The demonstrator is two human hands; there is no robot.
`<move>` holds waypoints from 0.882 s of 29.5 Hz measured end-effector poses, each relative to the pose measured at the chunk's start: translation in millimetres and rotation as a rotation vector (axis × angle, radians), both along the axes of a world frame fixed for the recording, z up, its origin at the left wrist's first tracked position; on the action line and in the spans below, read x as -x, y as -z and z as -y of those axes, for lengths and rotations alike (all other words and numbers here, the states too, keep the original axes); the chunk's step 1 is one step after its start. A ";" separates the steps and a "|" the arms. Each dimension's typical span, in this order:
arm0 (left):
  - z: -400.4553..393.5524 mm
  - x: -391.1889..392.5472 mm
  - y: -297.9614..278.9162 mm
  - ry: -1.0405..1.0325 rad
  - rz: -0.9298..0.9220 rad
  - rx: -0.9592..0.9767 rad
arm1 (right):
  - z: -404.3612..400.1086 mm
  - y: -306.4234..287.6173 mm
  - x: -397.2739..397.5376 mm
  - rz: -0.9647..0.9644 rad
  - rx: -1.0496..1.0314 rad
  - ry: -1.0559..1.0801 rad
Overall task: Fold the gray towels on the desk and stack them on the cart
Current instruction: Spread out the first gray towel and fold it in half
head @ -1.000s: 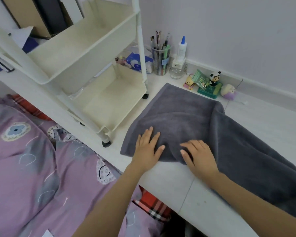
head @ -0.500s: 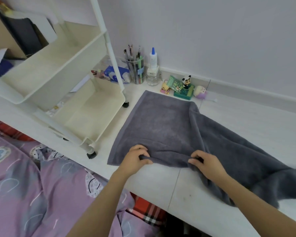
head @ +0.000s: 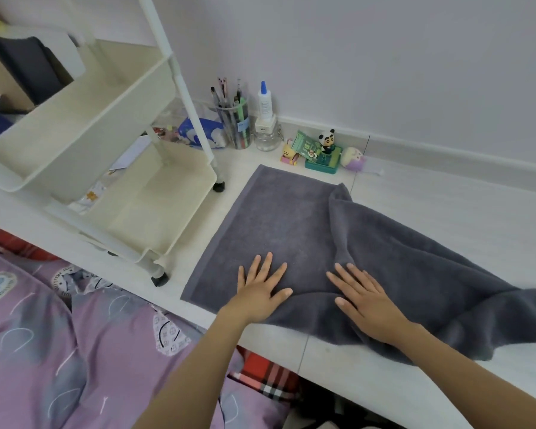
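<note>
Now both hands lie flat on the gray towel (head: pixel 291 224), palms down, with nothing gripped. The left hand (head: pixel 262 291) has its fingers spread wide and presses on the smooth part of the towel near the front edge of the bench (head: pixel 446 205). The right hand (head: pixel 365 300) is flat too, fingers a little apart and pointing up and to the left. It rests just where the smooth part meets the bumpy part. The two hands are near each other but do not touch. Both arms reach in from the bottom, bare, and cross over the bed cover (head: pixel 59 351).

The towel lies on the bench. Its left part is spread flat, with a neat corner at the front left. Its right part is folded over and wrinkled, and it trails off to the right, where a bit hangs over the front edge.

The cart (head: pixel 84 140) stands on the bench just left of the towel, with its trays open at the top. At the back by the wall stand a pen cup (head: pixel 234 125), a glue bottle (head: pixel 264 102) and a small panda toy (head: pixel 326 140).
</note>
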State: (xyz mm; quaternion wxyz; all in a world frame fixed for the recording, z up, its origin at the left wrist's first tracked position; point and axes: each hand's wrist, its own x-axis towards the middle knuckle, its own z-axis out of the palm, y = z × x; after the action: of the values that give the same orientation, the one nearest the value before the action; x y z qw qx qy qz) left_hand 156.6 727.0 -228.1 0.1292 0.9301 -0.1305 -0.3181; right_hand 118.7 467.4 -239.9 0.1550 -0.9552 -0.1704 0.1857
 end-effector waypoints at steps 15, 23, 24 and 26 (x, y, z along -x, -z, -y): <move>67.2 -10.0 25.5 -0.014 0.271 -0.142 | 67.8 22.7 4.6 0.154 0.187 0.481; 109.9 -15.2 30.6 0.160 0.384 -0.101 | 59.2 27.9 21.5 0.141 0.236 0.455; 112.8 -16.5 31.9 0.150 0.381 -0.108 | 60.0 27.3 21.2 0.147 0.229 0.454; 126.4 -18.9 29.1 0.148 0.378 -0.070 | 66.7 21.1 22.0 0.188 0.200 0.475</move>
State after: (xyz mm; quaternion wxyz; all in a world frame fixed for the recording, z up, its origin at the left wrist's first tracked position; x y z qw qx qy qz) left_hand 175.4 600.6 -257.2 0.0464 0.9651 -0.2091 -0.1509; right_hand 96.7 400.7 -261.0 0.0827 -0.9920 0.0639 0.0707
